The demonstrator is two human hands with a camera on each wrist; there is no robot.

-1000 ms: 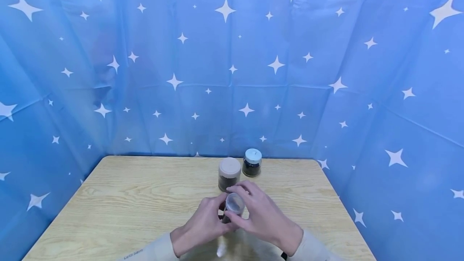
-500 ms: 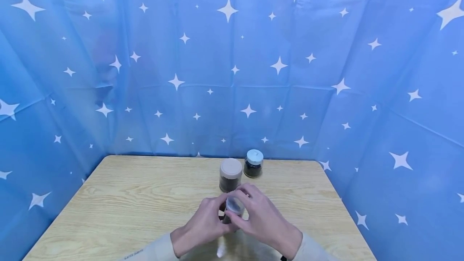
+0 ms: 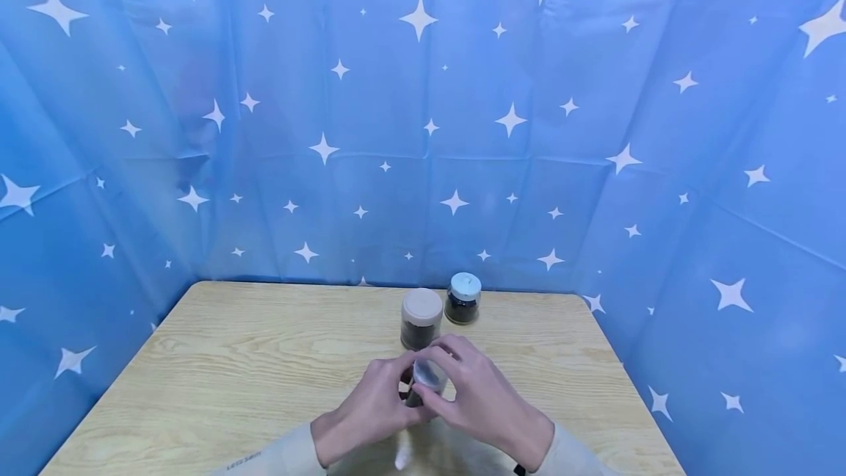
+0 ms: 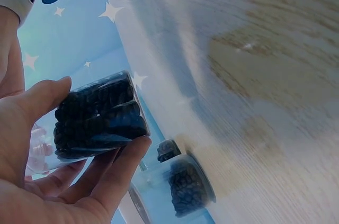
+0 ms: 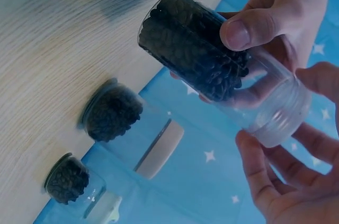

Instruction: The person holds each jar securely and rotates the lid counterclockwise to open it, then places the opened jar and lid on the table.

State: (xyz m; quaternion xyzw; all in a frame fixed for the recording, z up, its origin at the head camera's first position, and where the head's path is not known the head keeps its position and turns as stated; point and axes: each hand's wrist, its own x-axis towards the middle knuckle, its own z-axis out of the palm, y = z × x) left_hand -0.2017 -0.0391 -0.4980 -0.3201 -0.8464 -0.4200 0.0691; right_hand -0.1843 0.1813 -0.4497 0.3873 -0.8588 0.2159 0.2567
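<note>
Between both hands is a clear jar (image 3: 429, 373), partly filled with dark beans (image 5: 188, 44). My left hand (image 3: 370, 402) grips its body, thumb on one side and fingers on the other, as the left wrist view shows. It is tilted in that view, its base (image 4: 140, 105) toward the table side. My right hand (image 3: 482, 402) pinches the clear lid (image 5: 286, 110) at the top, fingers spread around its rim. Just beyond stands a larger jar (image 3: 419, 333) with a pale pinkish lid, and behind it a smaller jar (image 3: 461, 308) with a light blue lid; both contain dark beans.
A wood-grain table (image 3: 264, 344) lies under the hands. Blue cloth with white stars (image 3: 370, 94) hangs behind it and along both sides. A small blurred white shape (image 3: 403, 452) shows below the held jar, near the bottom of the head view.
The right hand's fingers have shifted slightly over the lid, covering more of its top than a second ago. The left hand keeps its grip. The head view has moved a little.
</note>
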